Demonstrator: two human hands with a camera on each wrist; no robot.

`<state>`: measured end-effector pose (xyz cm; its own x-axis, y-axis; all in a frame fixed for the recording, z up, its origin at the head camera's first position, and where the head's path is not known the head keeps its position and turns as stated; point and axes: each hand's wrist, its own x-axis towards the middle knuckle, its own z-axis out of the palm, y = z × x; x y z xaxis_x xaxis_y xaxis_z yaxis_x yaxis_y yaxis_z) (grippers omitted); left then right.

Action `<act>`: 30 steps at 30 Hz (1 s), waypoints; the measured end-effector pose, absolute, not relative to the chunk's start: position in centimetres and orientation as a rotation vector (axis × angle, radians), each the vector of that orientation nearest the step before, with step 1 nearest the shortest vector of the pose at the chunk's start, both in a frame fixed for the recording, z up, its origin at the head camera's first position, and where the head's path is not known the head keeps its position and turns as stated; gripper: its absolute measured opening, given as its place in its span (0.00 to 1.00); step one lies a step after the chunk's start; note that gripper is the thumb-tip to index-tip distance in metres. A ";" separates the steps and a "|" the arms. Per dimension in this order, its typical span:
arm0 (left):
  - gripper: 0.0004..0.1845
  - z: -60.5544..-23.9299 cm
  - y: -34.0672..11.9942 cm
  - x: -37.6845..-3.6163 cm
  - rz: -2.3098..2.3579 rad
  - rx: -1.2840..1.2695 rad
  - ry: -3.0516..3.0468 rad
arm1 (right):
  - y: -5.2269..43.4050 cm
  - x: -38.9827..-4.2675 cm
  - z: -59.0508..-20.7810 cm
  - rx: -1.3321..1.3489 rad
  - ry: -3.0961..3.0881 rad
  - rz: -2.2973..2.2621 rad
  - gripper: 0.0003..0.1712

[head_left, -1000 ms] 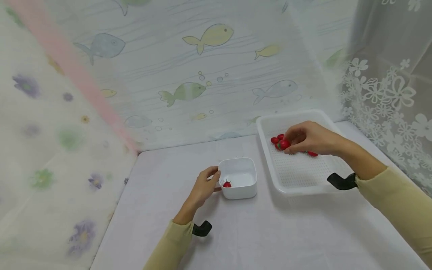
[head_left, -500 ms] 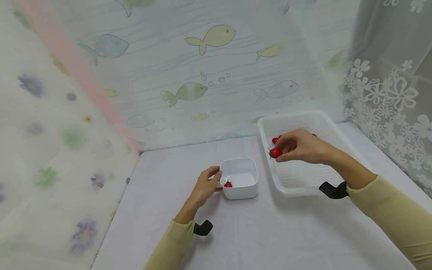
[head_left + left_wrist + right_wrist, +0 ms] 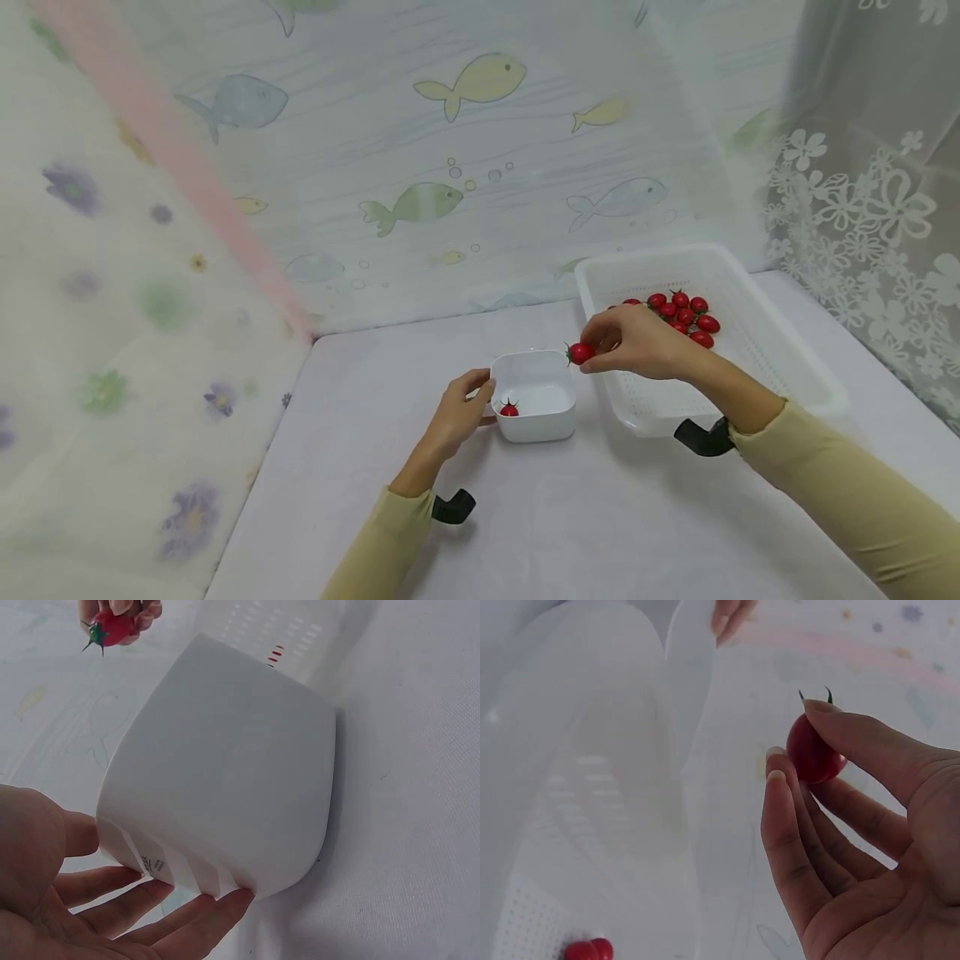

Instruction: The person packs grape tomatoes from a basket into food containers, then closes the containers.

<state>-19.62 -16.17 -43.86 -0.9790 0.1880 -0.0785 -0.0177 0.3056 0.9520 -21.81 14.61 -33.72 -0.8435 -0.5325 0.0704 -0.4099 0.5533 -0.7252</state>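
One cherry tomato (image 3: 580, 353) | glossy red, green calyx | seemingly unblemished

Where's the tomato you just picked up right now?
In the head view the tomato is pinched in the right hand, in the air just above the right rim of the white bowl, left of the white basket.

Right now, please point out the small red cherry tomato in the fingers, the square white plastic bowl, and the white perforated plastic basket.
small red cherry tomato (image 3: 579, 353), head view, its round body.
square white plastic bowl (image 3: 558, 423), head view, front wall.
white perforated plastic basket (image 3: 780, 329), head view, right wall.
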 end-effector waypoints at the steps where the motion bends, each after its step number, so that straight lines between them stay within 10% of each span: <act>1: 0.24 -43.9 -16.2 -19.6 1.749 0.163 2.392 | 14.4 -21.8 -33.9 -0.803 2.631 -1.163 0.16; 30: 0.22 -43.5 -16.0 -19.2 1.761 0.164 2.400 | 6.6 -21.9 -37.5 -0.804 2.632 -1.184 0.12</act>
<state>-19.19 -16.00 -43.47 -0.9811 0.1826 -0.0644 -0.0066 0.3007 0.9537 -21.91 6.63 -37.47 -0.8461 -0.5265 0.0831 -0.4114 0.5460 -0.7298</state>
